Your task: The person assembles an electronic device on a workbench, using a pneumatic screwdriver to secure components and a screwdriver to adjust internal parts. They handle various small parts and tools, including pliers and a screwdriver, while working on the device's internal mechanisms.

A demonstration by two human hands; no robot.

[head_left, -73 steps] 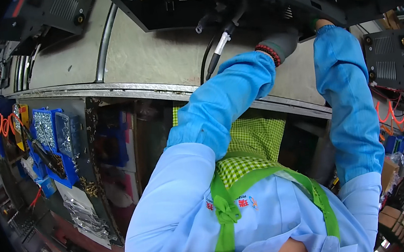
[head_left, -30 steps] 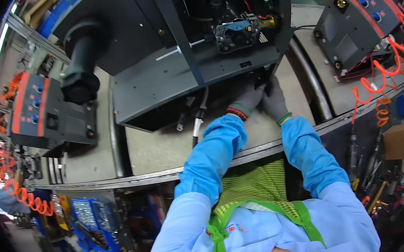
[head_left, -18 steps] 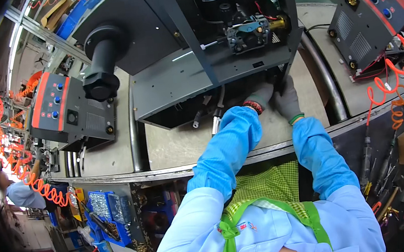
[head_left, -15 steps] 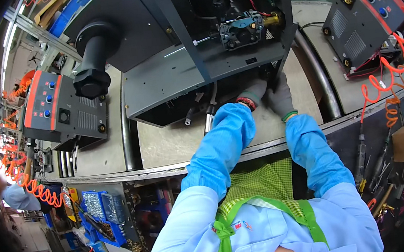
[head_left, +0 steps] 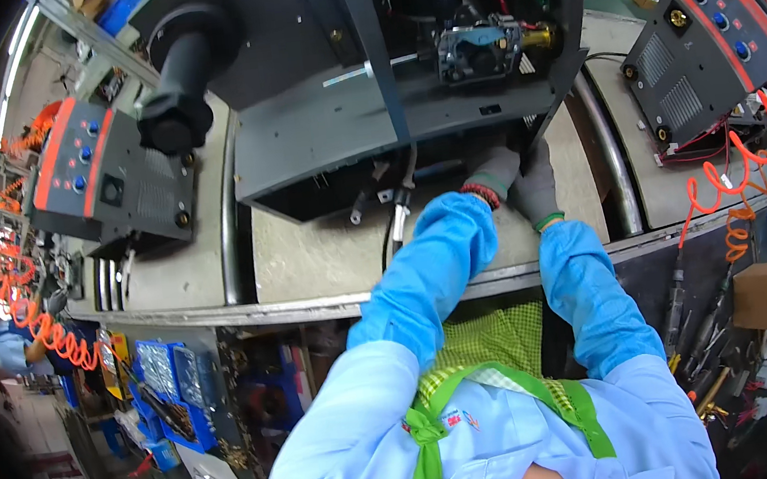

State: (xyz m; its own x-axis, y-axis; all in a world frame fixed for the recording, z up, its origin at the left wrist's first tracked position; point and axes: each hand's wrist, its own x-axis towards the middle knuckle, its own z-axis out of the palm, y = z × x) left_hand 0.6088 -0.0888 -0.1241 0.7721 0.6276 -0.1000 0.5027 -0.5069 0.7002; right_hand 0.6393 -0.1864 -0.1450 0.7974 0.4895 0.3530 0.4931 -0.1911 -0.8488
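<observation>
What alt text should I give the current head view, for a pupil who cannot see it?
The person's gray-gloved left hand and right hand reach side by side beneath the shelf of a dark, open machine, their fingertips hidden. A red-trimmed unit stands to the machine's left and a second red-trimmed unit to its right.

A metal-edged workbench (head_left: 310, 262) carries an open gray machine (head_left: 311, 139) between two red-trimmed units (head_left: 680, 59).
</observation>
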